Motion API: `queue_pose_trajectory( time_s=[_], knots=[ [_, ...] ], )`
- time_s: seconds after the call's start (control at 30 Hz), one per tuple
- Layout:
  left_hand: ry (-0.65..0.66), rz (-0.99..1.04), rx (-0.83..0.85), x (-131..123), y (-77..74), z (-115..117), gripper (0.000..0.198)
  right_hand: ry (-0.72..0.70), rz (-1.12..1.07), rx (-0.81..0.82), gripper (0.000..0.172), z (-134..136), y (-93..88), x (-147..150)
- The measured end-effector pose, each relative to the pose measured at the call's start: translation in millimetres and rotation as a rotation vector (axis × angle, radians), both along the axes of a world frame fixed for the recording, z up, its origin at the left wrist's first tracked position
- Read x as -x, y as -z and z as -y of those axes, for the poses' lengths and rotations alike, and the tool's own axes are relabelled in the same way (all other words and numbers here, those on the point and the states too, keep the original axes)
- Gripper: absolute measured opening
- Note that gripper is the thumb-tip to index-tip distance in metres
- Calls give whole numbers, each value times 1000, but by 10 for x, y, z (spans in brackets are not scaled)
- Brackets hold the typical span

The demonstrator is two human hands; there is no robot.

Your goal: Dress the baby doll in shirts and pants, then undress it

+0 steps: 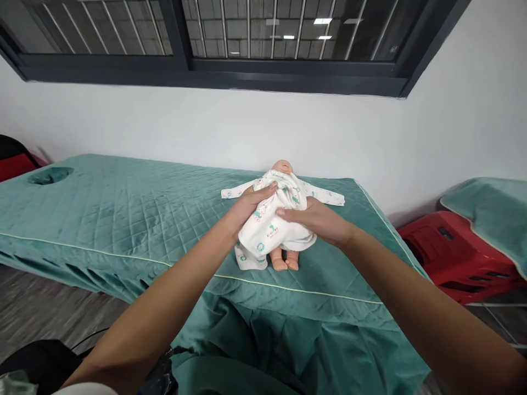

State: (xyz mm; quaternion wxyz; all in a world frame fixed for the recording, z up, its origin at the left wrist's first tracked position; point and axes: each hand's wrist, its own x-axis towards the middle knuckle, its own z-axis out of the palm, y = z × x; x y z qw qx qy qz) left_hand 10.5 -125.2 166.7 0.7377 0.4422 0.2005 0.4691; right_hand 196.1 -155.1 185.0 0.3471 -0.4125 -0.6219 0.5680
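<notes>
A baby doll (283, 166) lies on its back on the green quilted bed, head toward the wall and bare feet toward me. White printed baby clothes (269, 227) cover its body, with the sleeves spread out to both sides. My left hand (252, 202) grips the bunched cloth at the doll's left-hand side in view, thumb on top. On the other side my right hand (309, 216) holds the same garment, its thumb pressing on the front and its fingers hidden behind the cloth. The doll's arms are not visible.
The green bed (123, 208) runs along the white wall, with a face hole (51, 175) at its left end. Above is a dark-framed window (214, 74). A red plastic stool (453, 252) under a green cloth (489, 214) stands at the right.
</notes>
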Motion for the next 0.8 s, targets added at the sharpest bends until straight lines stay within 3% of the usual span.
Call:
queue_pose_trajectory(
  time_s=[0.1, 0.3, 0.43, 0.5, 0.57, 0.67, 0.73, 0.8],
  knots=[
    [31, -85, 26, -37, 33, 45, 42, 208, -191, -65, 39, -55, -11, -31],
    [402, -329, 73, -101, 4, 213, 52, 325, -289, -76, 39, -24, 122, -283],
    [270, -315, 122, -169, 182, 129, 47, 362, -231, 51, 41, 192, 530, -409],
    [224, -471, 115, -210, 330, 75, 43, 320, -182, 161, 42, 349, 813, -405],
    [222, -744, 30, -261, 461, 58, 40, 339, -164, 204, 42, 514, 1096, -356],
    [256, -1236, -308, -363, 572, 108, 40, 345, -189, 292, 37, 705, 1439, -249],
    [290, -1490, -517, -436, 597, 159, 43, 377, -185, 308, 33, 761, 1586, -193],
    [312, -1600, -612, -492, 605, 202, 44, 438, -123, 269, 32, 761, 1678, -161]
  ],
)
